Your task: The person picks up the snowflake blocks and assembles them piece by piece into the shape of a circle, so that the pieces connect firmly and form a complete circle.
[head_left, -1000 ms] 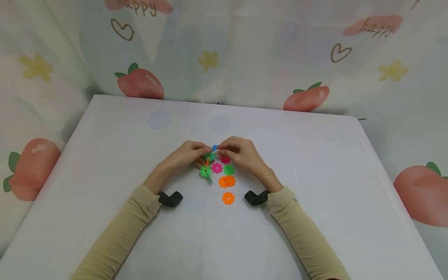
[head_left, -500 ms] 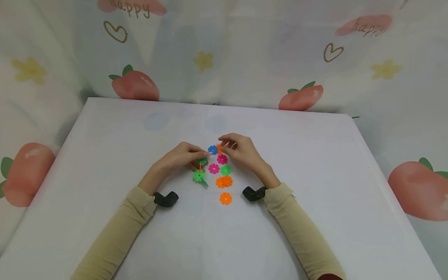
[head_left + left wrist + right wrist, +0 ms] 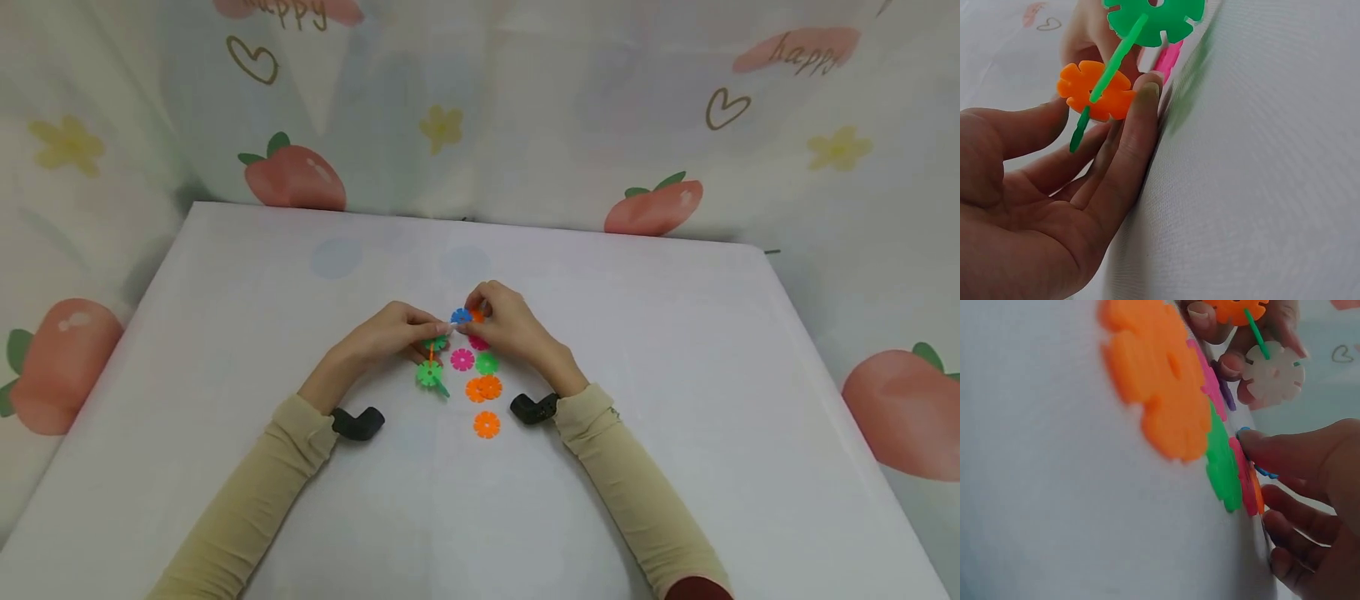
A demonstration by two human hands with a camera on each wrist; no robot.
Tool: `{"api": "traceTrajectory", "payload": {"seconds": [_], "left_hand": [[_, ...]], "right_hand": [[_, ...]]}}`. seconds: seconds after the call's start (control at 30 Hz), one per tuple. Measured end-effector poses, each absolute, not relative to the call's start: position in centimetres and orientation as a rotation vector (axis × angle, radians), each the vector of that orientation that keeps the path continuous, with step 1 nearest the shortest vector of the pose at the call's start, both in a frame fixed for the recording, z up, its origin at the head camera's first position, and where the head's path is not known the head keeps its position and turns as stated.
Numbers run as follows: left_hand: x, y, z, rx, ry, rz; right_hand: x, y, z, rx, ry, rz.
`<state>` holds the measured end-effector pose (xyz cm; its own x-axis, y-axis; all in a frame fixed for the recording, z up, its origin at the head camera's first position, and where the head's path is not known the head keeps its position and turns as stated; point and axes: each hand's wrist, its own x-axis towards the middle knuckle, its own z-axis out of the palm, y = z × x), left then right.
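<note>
My left hand [image 3: 388, 335] holds a small chain of interlocked, notched plastic flower discs. In the left wrist view, the chain has a green disc [image 3: 1172, 24] and an orange disc [image 3: 1092, 87] joined by a thinner-looking edge-on green disc [image 3: 1119, 59]. A white disc [image 3: 1274, 374] of the chain shows in the right wrist view, beside the left fingers. My right hand [image 3: 508, 323] pinches a blue disc [image 3: 461, 316] between thumb and fingers, just right of the left fingertips. An orange disc [image 3: 477, 317] lies right behind it, partly hidden by the right hand.
Loose discs lie between the hands on the white table: a pink one [image 3: 462, 359], a green one [image 3: 487, 362], overlapping orange ones [image 3: 491, 387] and a nearer orange one [image 3: 487, 425]. A black wrist device [image 3: 358, 424] sits at each cuff. A printed curtain hangs behind.
My right hand has drawn away from the chain, then come down onto the blue disc with thumb and fingers closing on it. My left hand has shifted slightly left with the chain.
</note>
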<state>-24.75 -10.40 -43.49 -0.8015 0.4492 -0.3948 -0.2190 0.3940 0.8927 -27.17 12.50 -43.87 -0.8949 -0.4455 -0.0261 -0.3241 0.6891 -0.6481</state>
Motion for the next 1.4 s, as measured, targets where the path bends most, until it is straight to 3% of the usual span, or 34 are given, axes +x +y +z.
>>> {"api": "traceTrajectory", "payload": {"seconds": [0.57,1.4], "left_hand": [[-24.9,-11.2,-43.7,0.230,1.999,1.507],[-24.9,-10.6,-44.4,0.278,2.002,1.538]], "right_hand": [[-27.5,13.2,-42.7,-0.606,2.503,-1.317],[-27.0,12.8,-44.5,-0.518,2.348,-1.558]]}}
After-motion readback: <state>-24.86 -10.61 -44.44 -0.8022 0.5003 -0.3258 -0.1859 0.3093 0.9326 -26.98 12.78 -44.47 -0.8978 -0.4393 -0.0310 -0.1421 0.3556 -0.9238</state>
